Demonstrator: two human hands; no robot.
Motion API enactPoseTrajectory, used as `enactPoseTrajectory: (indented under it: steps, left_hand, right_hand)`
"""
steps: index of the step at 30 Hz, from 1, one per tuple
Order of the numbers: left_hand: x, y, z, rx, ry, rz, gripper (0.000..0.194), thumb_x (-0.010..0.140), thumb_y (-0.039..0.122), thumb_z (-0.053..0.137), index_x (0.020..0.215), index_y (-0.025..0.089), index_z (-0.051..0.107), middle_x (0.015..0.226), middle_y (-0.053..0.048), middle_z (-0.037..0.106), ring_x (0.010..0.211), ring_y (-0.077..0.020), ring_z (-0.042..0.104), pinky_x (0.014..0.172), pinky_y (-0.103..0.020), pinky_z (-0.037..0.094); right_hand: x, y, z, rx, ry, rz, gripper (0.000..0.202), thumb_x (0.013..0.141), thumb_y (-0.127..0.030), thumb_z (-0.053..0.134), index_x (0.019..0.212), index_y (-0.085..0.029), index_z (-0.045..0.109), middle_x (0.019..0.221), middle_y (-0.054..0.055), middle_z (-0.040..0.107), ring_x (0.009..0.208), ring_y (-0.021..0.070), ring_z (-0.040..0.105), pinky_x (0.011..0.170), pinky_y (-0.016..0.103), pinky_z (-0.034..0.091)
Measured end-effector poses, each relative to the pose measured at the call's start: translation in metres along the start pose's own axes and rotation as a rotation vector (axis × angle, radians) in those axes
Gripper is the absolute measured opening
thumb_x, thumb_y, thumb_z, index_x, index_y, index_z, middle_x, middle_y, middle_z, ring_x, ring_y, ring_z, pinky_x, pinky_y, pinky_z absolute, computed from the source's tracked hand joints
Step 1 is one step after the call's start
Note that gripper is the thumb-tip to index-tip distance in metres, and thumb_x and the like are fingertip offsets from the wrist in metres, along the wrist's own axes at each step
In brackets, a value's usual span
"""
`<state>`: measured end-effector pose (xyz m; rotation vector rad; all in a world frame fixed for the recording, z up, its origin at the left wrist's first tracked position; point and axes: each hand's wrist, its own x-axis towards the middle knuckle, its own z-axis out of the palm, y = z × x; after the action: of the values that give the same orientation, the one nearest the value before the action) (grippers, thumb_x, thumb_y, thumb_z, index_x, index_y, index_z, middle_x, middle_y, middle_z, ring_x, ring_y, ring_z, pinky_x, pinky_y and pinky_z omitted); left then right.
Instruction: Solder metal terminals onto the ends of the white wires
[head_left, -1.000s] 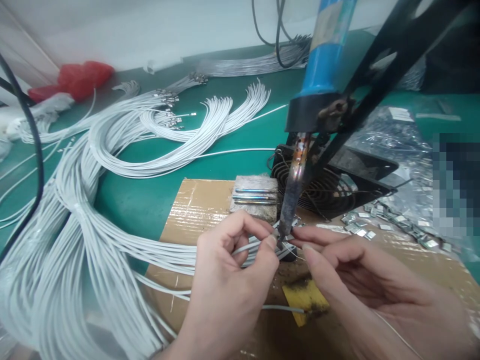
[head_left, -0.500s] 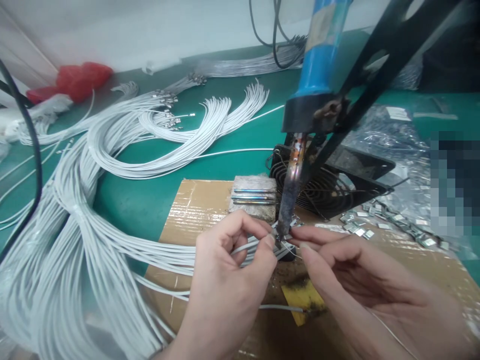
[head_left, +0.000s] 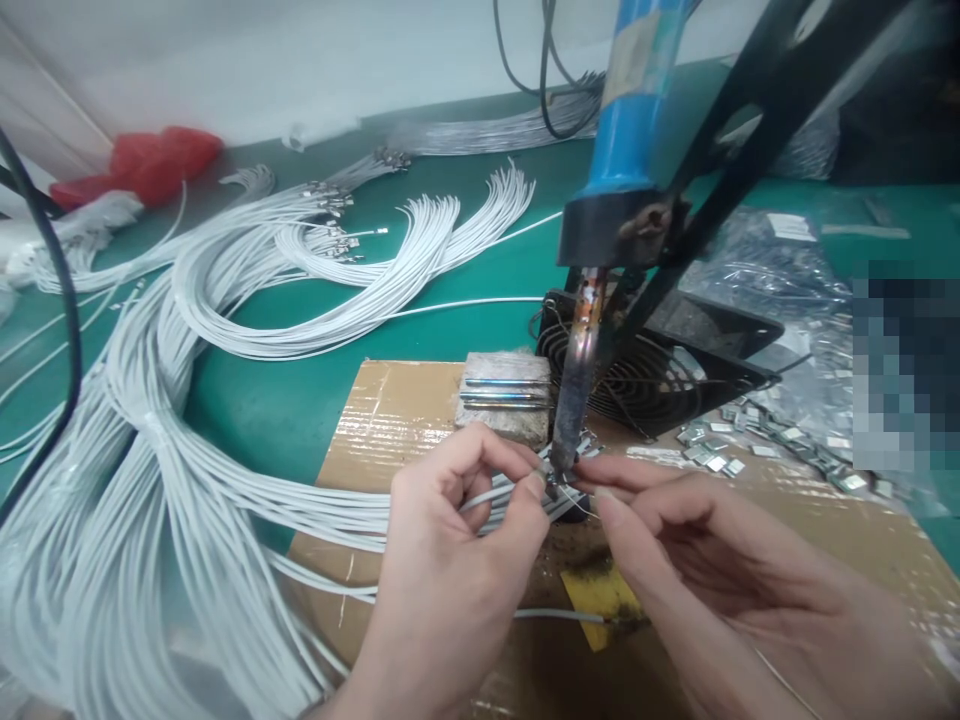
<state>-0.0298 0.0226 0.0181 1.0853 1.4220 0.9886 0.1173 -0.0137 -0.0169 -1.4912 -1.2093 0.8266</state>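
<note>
A blue-handled soldering iron (head_left: 637, 110), clamped to a black stand, points down with its dark tip between my hands. Just left of the tip, my left hand (head_left: 469, 540) is closed in a pinch on a white cable end. My right hand (head_left: 720, 560) is closed on a thin solder wire (head_left: 581, 500) right of the tip; the wire also trails below that palm. A bundle of white cables (head_left: 300, 500) runs in from the left behind my left hand. What lies exactly under the tip is too small to make out.
Cardboard (head_left: 397, 400) lies under the hands, bearing a grey block (head_left: 502, 420) with metal rods and a yellow piece (head_left: 596, 600). A black fan (head_left: 652, 370) stands behind the iron. Small metal connectors (head_left: 795, 440) are scattered at right. More cable bundles (head_left: 300, 335) cover the green table (head_left: 247, 400).
The whole view has shifted slightly. Both hands keep nearly the same pose by the iron's tip.
</note>
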Motion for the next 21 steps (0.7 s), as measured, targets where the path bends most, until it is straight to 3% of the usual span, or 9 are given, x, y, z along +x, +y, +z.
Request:
enactPoseTrajectory:
  steps: [21]
  left_hand:
    - [-0.0003,0.0043,0.0060,0.015,0.069,-0.005,0.011,0.075,0.021,0.071,0.066,0.020,0.065,0.070,0.000,0.070,0.070,-0.0151,0.066,0.059,-0.019,0.052]
  right_hand:
    - [-0.0005,0.0008,0.0022,0.001,0.036,-0.057,0.020,0.089,-0.029,0.077,0.071,-0.026,0.069,0.098,-0.003,0.082,0.088,0.0140,0.080,0.084,0.015,0.059]
